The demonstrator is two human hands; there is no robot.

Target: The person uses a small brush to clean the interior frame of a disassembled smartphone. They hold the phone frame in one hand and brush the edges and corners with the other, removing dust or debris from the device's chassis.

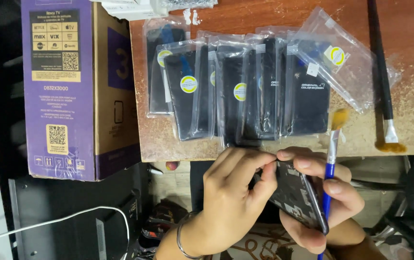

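Your right hand cradles the opened phone, blue brush pinched between its fingers. Left hand fingers pinch at the phone's top edge. Keep the phone braced, pull gently; bagged screens lie just beyond on the worktop.

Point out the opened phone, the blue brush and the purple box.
Phone [297,196], head view, on its exposed inner side.
Blue brush [331,159], head view, on the handle.
Purple box [58,91], head view, on its printed purple face.
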